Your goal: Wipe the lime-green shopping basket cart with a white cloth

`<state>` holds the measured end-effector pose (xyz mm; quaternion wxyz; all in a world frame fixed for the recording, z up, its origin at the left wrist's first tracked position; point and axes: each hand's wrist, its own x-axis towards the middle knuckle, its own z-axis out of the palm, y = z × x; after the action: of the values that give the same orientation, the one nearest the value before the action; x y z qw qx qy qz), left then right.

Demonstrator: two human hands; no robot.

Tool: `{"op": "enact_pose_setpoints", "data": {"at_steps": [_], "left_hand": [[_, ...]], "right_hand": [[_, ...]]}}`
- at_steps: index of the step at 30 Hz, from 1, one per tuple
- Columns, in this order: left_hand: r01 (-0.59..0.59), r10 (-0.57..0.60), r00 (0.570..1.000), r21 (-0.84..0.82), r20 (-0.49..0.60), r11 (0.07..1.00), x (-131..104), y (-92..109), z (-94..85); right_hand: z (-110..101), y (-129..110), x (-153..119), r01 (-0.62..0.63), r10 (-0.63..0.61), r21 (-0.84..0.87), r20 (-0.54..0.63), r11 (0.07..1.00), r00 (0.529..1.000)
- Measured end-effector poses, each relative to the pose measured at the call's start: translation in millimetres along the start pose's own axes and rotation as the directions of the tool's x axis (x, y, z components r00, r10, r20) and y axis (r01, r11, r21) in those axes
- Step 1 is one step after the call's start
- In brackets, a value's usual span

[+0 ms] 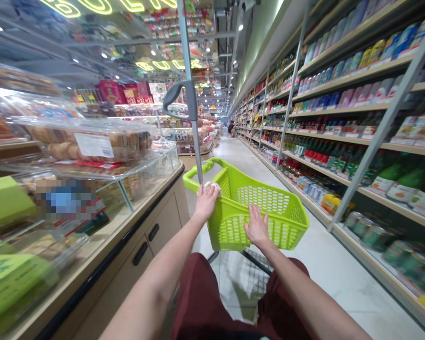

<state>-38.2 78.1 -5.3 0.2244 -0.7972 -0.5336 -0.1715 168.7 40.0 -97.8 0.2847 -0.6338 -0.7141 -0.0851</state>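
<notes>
A lime-green plastic shopping cart basket (pixel 230 231) with slotted sides stands in front of my knees, on a dark frame. My left hand (pixel 207 203) presses a crumpled white cloth (pixel 212 185) onto the basket's near left corner, beside the green handle (pixel 194 177). Part of the cloth is hidden under the fingers. My right hand (pixel 257 225) lies against the near side wall of the basket, fingers stretched out and nothing in them. The basket's visible inside shows only its slotted walls.
On the left, a display counter (pixel 156 203) carries clear plastic boxes of baked goods (pixel 88 141). A grey pole (pixel 187 52) with a looped handle rises beside the cart. Shelves of drinks (pixel 343 137) line the right. The pale aisle floor (pixel 230 148) runs ahead, with a person (pixel 231 126) far off.
</notes>
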Motion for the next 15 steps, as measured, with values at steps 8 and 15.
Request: {"op": "enact_pose_setpoints", "data": {"at_steps": [8, 15], "left_hand": [[-0.057, 0.057, 0.998, -0.102, -0.007, 0.993, 7.1, 15.3, 1.2], [0.001, -0.003, 1.000, -0.095, -0.017, 0.995, 3.7, 17.4, 3.8]], "right_hand": [[-6.5, 6.8, 2.5, 0.024, -0.024, -0.023, -0.014, 0.999, 1.000], [-7.5, 6.0, -1.9, 0.001, -0.001, 0.016, 0.013, 1.000, 1.000]]}}
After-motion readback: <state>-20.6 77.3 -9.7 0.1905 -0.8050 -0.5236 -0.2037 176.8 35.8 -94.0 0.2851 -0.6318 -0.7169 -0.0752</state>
